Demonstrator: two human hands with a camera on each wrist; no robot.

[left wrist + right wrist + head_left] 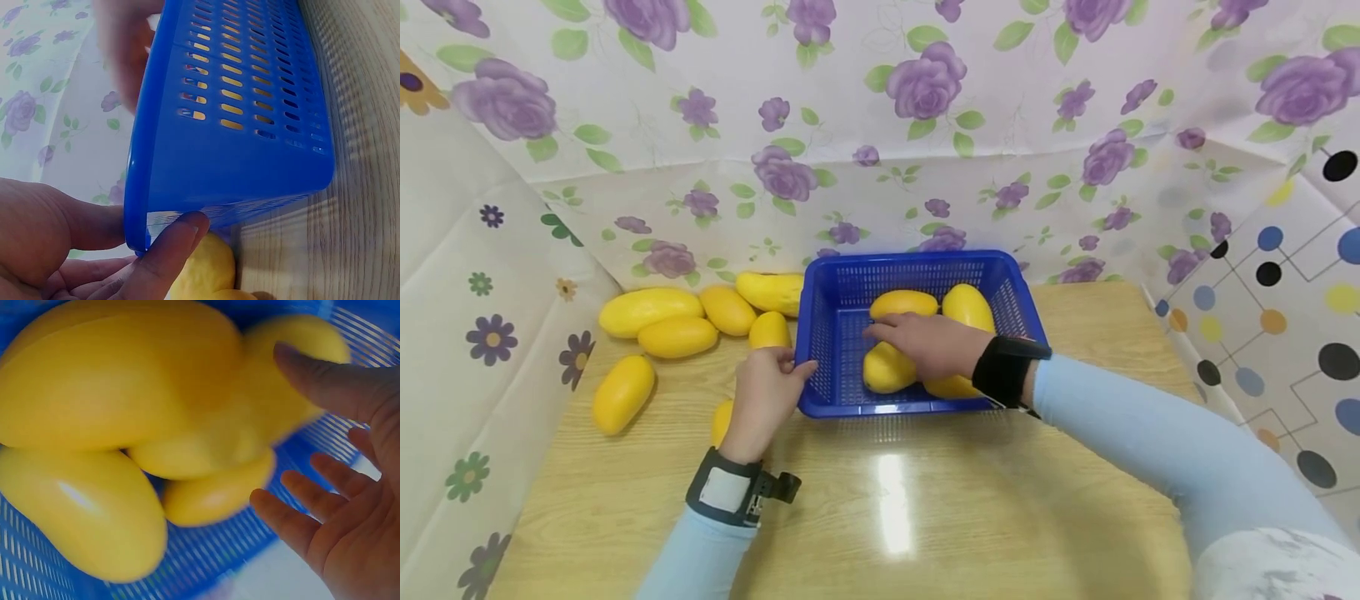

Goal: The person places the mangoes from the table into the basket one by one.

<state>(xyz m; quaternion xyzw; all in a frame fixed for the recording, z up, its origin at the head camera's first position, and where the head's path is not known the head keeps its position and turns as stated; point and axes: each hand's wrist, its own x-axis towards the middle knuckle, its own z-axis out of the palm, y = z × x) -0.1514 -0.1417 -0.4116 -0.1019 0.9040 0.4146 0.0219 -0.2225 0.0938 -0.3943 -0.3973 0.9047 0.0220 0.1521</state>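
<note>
The blue basket [917, 275] is set near the middle of the wooden table [1000, 500], toward its far edge, and yellow mangoes [966, 307] are seen lying inside it. Its near-left corner is gripped by the left hand [765, 398]: in the left wrist view the thumb [165, 250] is pressed against the outer wall just under the rim, and the other fingers are curled up from below, so the rim is pinched between them. Just below that corner, at about 6 o'clock of the thumb in that view, part of a loose mango [203, 272] is seen resting on the table.

The right hand [928, 343] is reached into the basket from 4 o'clock, palm down over the fruit. In the right wrist view its fingers [294, 519] are spread apart and nearly straight, and nothing is clasped by them; the thumb lies close against the mangoes [125, 406], but whether it touches cannot be told through the blur.

At 9 o'clock of the basket, a group of further mangoes [677, 337] is scattered over the table's left side, one of them half hidden behind the left hand. Flowered sheets [925, 100] are hung behind and to the left.
</note>
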